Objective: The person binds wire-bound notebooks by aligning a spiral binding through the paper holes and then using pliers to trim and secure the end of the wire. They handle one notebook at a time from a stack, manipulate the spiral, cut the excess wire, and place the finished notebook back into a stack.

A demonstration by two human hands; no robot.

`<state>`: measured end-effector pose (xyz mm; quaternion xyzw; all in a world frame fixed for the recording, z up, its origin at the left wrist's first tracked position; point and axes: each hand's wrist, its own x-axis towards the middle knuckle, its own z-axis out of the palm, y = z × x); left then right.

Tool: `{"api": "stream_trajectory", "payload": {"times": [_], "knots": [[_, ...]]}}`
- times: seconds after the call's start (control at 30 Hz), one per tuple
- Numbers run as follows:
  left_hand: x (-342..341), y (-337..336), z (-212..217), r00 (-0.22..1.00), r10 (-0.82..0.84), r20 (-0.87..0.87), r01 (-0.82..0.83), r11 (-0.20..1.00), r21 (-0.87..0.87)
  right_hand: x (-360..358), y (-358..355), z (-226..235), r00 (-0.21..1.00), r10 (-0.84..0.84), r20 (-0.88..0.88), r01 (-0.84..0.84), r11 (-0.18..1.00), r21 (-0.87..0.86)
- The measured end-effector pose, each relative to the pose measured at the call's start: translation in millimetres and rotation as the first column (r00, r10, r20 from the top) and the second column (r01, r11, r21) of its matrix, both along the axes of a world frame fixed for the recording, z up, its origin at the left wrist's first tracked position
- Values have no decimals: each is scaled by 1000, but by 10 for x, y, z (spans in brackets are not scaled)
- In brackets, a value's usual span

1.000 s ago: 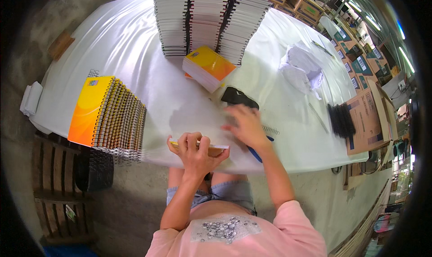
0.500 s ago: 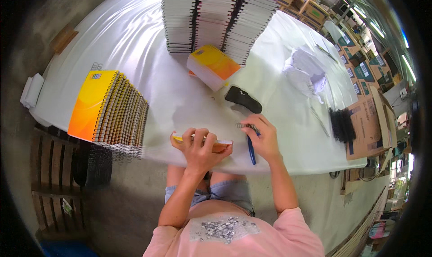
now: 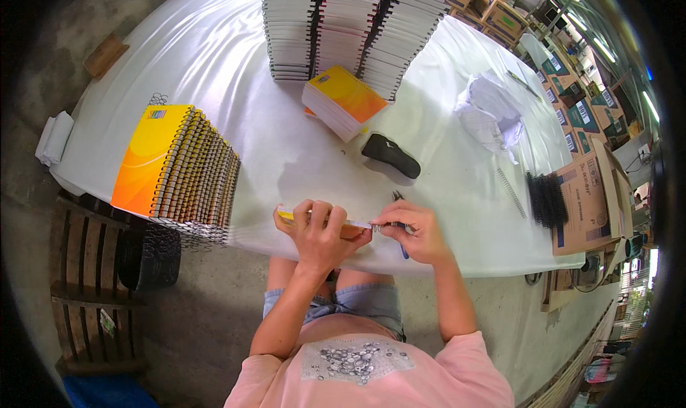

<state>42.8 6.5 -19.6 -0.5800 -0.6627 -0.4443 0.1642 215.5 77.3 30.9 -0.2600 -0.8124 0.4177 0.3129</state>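
Note:
My left hand (image 3: pixel 318 233) grips a small yellow-orange notebook (image 3: pixel 352 230) near the table's front edge, fingers over its top and thumb beneath. My right hand (image 3: pixel 420 233) pinches a thin dark wire coil (image 3: pixel 379 226), whose end meets the notebook's right edge. How far the coil enters the pages is too small to tell. Partly under the right hand lie blue-handled pliers (image 3: pixel 398 196), jaws pointing away from me. Beyond them rests a black elongated object (image 3: pixel 390 155). A pile of yellow-orange notebooks without visible coils (image 3: pixel 343 101) lies farther back.
At the left stands a row of coil-bound yellow-orange notebooks (image 3: pixel 146 161). Tall stacks of bound notebooks (image 3: pixel 346 33) rise at the back. To the right are crumpled white paper (image 3: pixel 489 111), a loose coil (image 3: pixel 511 193), a bunch of black coils (image 3: pixel 547 199) and a cardboard box (image 3: pixel 586 201).
My right hand has moved left and slightly down, bringing the coil from above the pliers to the notebook's right edge. The left hand keeps its hold on the notebook.

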Motion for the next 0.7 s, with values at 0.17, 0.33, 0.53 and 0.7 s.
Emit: {"api": "stream_trajectory", "payload": {"times": [0.17, 0.33, 0.53, 0.7], "knots": [[-17, -7, -41, 999, -14, -39, 14, 1000, 2, -171, -43, 359, 880, -9, 475, 198, 915, -351], [-147, -55, -17, 988, -68, -141, 62, 997, -52, -57, -16, 173, 981, 11, 193, -5, 999, -32], [-176, -83, 61, 990, -108, -89, 99, 990, -99, -83, 390, 147, 936, -23, 352, 44, 998, -53], [-208, -82, 119, 976, -200, 90, 203, 979, -32, -58, 948, -110, 700, -522, 488, 297, 833, 467]]}}
